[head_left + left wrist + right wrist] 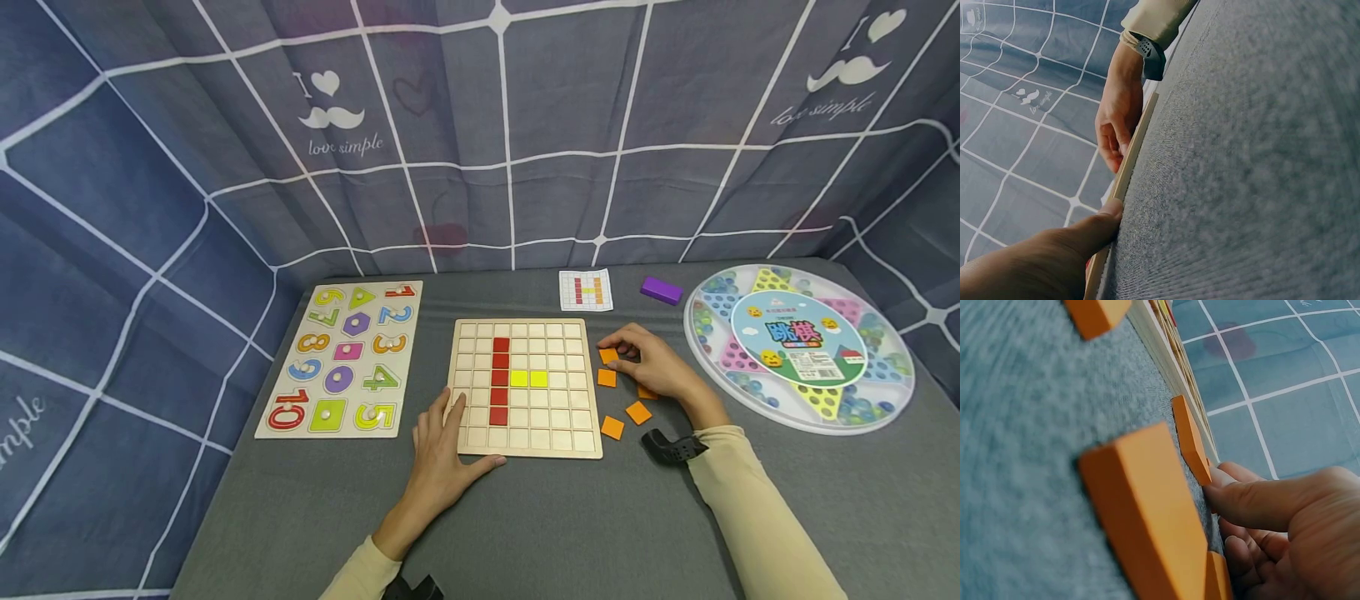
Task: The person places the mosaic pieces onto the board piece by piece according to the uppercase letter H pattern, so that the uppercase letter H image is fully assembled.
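A wooden grid board [529, 455] lies flat, with a column of red square tiles [499, 377] and two yellow tiles [528, 378] in its cells. My left hand [439, 458] rests at the board's front left corner, fingers extended along the left edge and thumb against the front edge. Just right of the board, my right hand [652, 365] pinches an orange square tile [608, 355] between thumb and fingertips. Several more orange tiles [612, 427] lie loose by that hand, one partly hidden under it. The right wrist view shows an orange tile [1154, 512] up close.
A small pattern card [586, 290] and a purple block [662, 290] sit behind the board. To the left lies a number-and-shape puzzle board [411, 358]. A round packaged marble game [799, 337] lies on the right. Patterned curtains [555, 117] surround the table's back and sides.
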`<state>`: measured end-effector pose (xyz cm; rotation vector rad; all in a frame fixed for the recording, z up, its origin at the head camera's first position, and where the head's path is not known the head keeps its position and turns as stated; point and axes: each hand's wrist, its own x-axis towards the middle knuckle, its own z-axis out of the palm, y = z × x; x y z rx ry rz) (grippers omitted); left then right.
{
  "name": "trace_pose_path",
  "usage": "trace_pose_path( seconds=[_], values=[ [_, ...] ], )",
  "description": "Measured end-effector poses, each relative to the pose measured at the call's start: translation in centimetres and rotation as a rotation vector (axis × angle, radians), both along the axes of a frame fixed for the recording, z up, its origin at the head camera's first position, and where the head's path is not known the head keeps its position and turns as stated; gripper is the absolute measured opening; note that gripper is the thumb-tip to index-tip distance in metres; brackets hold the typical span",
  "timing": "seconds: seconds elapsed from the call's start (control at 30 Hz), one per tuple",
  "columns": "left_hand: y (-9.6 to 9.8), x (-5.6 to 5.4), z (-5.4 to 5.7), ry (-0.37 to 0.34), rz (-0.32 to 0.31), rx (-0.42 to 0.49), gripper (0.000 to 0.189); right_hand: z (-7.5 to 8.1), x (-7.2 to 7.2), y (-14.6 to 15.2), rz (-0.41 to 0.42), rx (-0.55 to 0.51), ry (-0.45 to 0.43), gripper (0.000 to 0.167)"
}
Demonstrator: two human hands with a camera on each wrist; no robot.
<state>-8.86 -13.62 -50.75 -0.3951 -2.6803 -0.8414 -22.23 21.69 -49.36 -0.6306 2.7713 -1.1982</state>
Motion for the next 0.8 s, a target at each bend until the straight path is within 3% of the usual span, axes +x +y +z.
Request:
trace_pose_path(
  seconds=[0.8],
  values=[
    [-0.05, -0.11, -0.30, 0.039, -0.001, -0.007, 0.105, -0.46, -0.26, -0.15, -0.017, -0.012, 0.016, 0.023]
  ],
)
